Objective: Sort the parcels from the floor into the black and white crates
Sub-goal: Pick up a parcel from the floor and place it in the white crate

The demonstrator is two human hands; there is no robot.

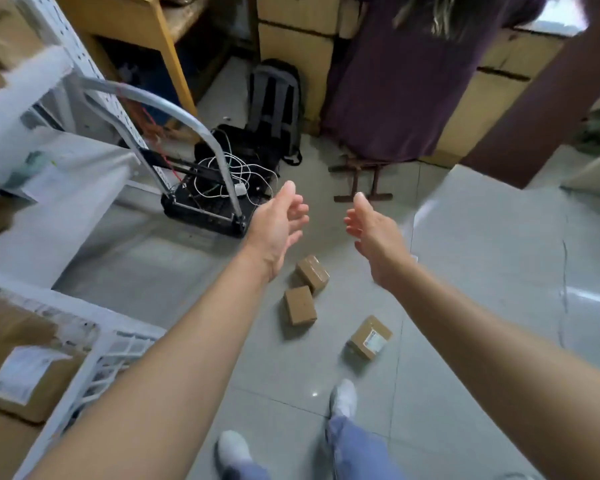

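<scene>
Three brown parcels [305,294] lie on the grey tiled floor [482,271] ahead of our feet, our left hand [279,225] and right hand [373,233] above them, open and empty. We should stoop, gripping one box by opposite sides. A white crate [94,344] stands left of the parcels.

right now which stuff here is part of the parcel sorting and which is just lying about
Part of the job:
- three brown parcels on the floor: far parcel, middle parcel, labelled parcel
- white crate, already holding boxes
- left hand and right hand, both open and empty

Just lying about:
- grey backpack
- hand trolley with tangled cables
</scene>
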